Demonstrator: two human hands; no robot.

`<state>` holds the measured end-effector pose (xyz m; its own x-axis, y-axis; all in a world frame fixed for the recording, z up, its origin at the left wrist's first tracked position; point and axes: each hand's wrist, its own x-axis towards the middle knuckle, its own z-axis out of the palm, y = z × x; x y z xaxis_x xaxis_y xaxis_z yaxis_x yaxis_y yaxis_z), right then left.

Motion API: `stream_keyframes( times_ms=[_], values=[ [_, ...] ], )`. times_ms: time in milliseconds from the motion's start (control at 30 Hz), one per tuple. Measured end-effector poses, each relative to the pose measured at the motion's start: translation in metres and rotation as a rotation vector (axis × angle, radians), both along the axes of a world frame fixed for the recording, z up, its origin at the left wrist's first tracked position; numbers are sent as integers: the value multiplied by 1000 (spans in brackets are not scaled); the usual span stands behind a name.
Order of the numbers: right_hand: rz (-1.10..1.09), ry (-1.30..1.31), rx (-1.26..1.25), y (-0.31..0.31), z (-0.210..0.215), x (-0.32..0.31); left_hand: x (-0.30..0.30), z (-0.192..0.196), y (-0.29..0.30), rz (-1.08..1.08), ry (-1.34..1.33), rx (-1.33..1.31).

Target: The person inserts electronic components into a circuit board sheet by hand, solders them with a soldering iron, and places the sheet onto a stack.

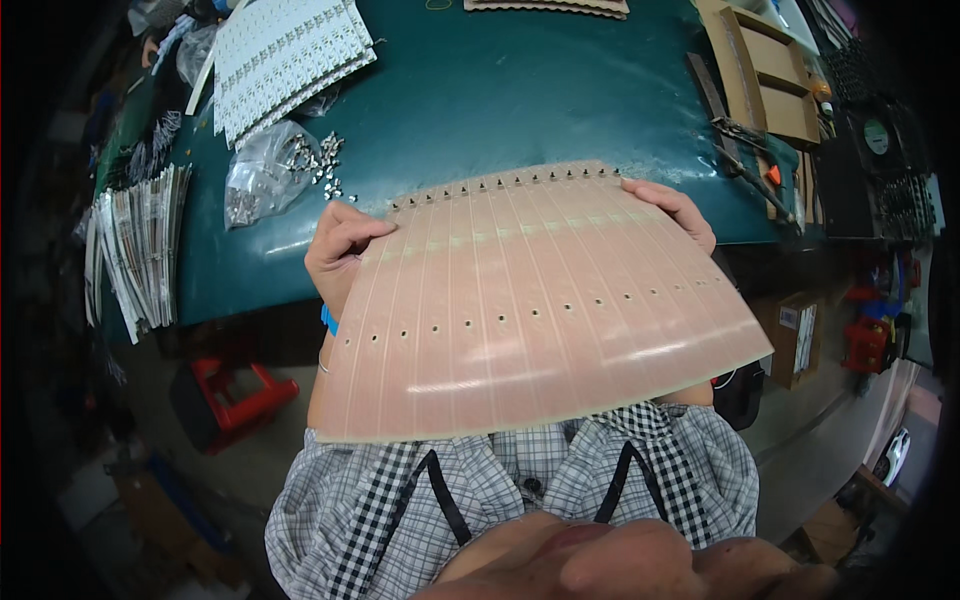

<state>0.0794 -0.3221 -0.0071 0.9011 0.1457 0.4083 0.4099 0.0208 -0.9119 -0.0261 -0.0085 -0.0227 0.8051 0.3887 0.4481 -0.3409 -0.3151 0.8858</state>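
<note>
The green table (pixel 520 90) fills the top of the view, its near edge running just behind the person's hands. Out over that edge, above the lap, is the biggest loose thing here: a pinkish panel (pixel 540 310), scored into long narrow strips, with a line of small holes across its middle and a row of tiny dark studs (pixel 505 183) along the far edge. It tilts down toward the checked shirt (pixel 520 490) and bows a little.

The left hand (pixel 338 252) grips the far left corner, fingers curled over the top face, wrist under the sheet. The right hand (pixel 675 208) clasps the far right corner the same way, fingertips showing on top. Both are closed on the panel; neither is free.

To my eye the thing to get right is even support. A scored sheet like this looks ready to snap along a groove, so I'd keep both grips level, avoid twisting one corner against the other, and keep thumbs off the studs.

On the table to the left lie white boards (pixel 285 55) in a loose stack, and at its left edge a fan of thin strips (pixel 140 245). Nearer the left hand sits a clear bag (pixel 262 170) with small metal pieces (pixel 328 165) spilled beside it. Cardboard trays (pixel 770 75) and some hand tools sit far right; a red stool (pixel 235 390) stands on the floor below.
</note>
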Motion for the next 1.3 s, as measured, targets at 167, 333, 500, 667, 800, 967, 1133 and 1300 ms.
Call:
stream_keyframes(
  times_ms=[167, 333, 500, 667, 800, 967, 1133, 1300],
  values=[
    [152, -152, -73, 14, 17, 6, 37, -18, 36, -61, -456, 76],
    [752, 82, 125, 41, 58, 26, 31, -21, 87, -362, -273, -727],
    [618, 510, -76, 80, 17, 34, 40, 53, 15, -775, -276, -1055],
    [1129, 884, 187, 77, 12, 10, 49, 56, -19, -918, -322, -1405],
    [1075, 852, 272, 67, 29, 3, 76, 36, -20, -913, -207, -1440],
    [775, 973, 415, 63, 32, 1, 76, 68, -50, -915, -47, -1342],
    [576, 831, 510, 60, 51, 29, 82, 45, -38, -792, -115, -1351],
    [455, 609, 434, 34, 91, 134, 74, 52, -17, -565, 623, -778]
  ],
)
